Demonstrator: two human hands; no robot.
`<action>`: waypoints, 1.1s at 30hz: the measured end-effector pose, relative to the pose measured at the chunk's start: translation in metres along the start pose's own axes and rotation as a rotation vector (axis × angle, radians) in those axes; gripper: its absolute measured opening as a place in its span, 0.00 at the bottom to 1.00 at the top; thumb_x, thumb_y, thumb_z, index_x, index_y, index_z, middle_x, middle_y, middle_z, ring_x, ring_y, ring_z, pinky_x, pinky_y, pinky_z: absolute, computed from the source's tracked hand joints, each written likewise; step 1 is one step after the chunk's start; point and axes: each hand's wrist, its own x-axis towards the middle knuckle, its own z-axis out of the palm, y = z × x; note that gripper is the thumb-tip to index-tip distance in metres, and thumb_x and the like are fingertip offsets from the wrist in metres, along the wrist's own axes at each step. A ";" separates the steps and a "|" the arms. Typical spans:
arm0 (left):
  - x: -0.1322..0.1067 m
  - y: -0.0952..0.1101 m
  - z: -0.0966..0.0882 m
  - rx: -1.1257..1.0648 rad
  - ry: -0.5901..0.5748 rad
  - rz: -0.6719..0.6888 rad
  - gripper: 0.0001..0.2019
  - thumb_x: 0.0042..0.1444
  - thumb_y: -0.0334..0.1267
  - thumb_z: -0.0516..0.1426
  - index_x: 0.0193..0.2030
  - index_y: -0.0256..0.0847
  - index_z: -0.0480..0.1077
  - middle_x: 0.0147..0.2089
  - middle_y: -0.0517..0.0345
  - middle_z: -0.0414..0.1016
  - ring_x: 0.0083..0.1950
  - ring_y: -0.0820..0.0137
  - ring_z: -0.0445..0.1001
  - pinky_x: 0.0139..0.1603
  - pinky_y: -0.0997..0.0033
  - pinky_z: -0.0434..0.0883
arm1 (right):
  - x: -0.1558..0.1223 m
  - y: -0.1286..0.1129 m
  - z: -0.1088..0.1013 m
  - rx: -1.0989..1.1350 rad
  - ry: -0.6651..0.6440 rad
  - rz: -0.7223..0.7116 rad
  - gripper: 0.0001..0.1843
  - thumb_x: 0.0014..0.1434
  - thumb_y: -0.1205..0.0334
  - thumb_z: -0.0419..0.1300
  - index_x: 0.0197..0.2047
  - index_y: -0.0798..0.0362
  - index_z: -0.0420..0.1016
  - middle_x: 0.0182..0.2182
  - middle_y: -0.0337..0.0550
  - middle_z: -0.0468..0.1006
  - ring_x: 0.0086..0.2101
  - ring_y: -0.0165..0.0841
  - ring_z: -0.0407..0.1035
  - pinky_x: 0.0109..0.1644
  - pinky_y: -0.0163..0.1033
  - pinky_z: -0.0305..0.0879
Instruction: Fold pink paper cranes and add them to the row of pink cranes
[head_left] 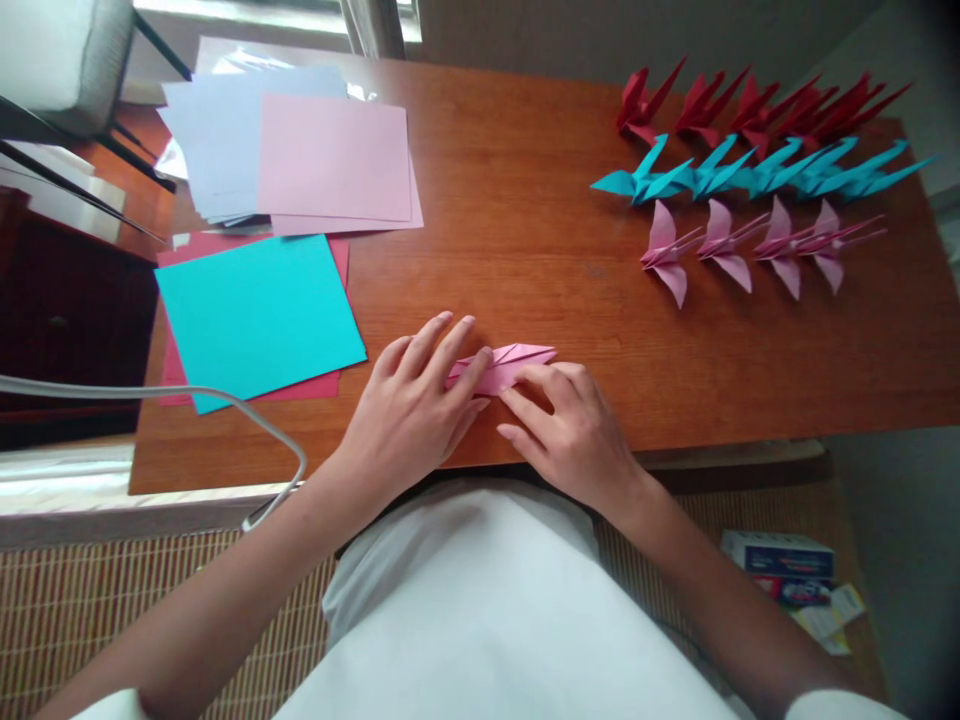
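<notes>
A narrow, partly folded pink paper piece (pixel 504 366) lies flat on the wooden table (pixel 525 220) near its front edge. My left hand (pixel 416 405) rests on its left end with fingers stretched out flat, pressing it down. My right hand (pixel 574 425) lies against the near right side of the piece, fingertips pressing along its edge. Both hands touch the paper and neither lifts it.
Flat sheets lie at the left: a cyan sheet (pixel 255 315) over red ones, with pink sheets (pixel 334 160) and pale blue sheets (pixel 217 130) behind. At the right stand rows of finished red cranes (pixel 750 105), cyan cranes (pixel 757 172) and pink cranes (pixel 750 245). A grey cable (pixel 247 415) crosses the left front corner.
</notes>
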 end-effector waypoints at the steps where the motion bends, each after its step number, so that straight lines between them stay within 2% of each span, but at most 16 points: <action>1: 0.002 -0.001 0.002 -0.002 0.008 0.008 0.20 0.69 0.40 0.54 0.66 0.40 0.68 0.74 0.38 0.61 0.75 0.45 0.59 0.65 0.42 0.67 | 0.000 0.001 0.001 0.019 0.014 -0.023 0.18 0.67 0.57 0.62 0.56 0.56 0.78 0.55 0.54 0.77 0.53 0.47 0.67 0.57 0.52 0.68; 5: 0.006 -0.004 0.008 -0.029 0.053 0.045 0.19 0.69 0.38 0.54 0.65 0.39 0.69 0.73 0.37 0.63 0.73 0.45 0.62 0.65 0.42 0.67 | 0.005 0.009 0.006 0.046 0.100 -0.057 0.14 0.66 0.65 0.62 0.55 0.54 0.78 0.54 0.51 0.80 0.55 0.44 0.69 0.57 0.50 0.68; 8: 0.006 -0.004 0.011 -0.080 0.116 0.071 0.18 0.68 0.35 0.55 0.63 0.38 0.70 0.69 0.38 0.68 0.71 0.49 0.66 0.67 0.44 0.68 | 0.009 0.015 0.008 0.050 0.125 -0.060 0.13 0.67 0.66 0.62 0.54 0.54 0.77 0.53 0.50 0.81 0.54 0.42 0.72 0.55 0.47 0.70; 11: 0.002 -0.003 0.012 -0.129 0.188 0.109 0.16 0.68 0.31 0.54 0.60 0.37 0.72 0.64 0.43 0.75 0.66 0.55 0.71 0.68 0.49 0.69 | 0.011 0.018 0.009 0.052 0.143 -0.069 0.12 0.67 0.66 0.62 0.54 0.54 0.77 0.51 0.49 0.82 0.51 0.41 0.74 0.52 0.46 0.71; 17: -0.003 -0.003 0.014 -0.152 0.185 0.159 0.13 0.68 0.30 0.55 0.55 0.34 0.75 0.62 0.45 0.77 0.62 0.55 0.75 0.63 0.55 0.74 | 0.015 0.024 0.010 0.031 0.158 -0.125 0.09 0.66 0.67 0.62 0.50 0.54 0.79 0.47 0.46 0.84 0.45 0.39 0.75 0.48 0.44 0.72; 26: 0.000 -0.002 0.017 -0.190 0.233 0.111 0.10 0.67 0.32 0.58 0.53 0.36 0.76 0.58 0.49 0.80 0.55 0.58 0.78 0.56 0.56 0.79 | 0.019 0.028 0.008 0.058 0.161 -0.151 0.09 0.66 0.69 0.63 0.48 0.54 0.80 0.44 0.47 0.84 0.42 0.39 0.74 0.45 0.44 0.73; 33: 0.003 0.000 0.018 -0.287 0.268 0.021 0.06 0.65 0.31 0.59 0.46 0.38 0.76 0.55 0.52 0.82 0.51 0.61 0.78 0.53 0.58 0.79 | 0.020 0.026 0.011 0.175 0.149 -0.054 0.05 0.66 0.68 0.63 0.44 0.52 0.79 0.43 0.46 0.82 0.42 0.38 0.72 0.48 0.45 0.73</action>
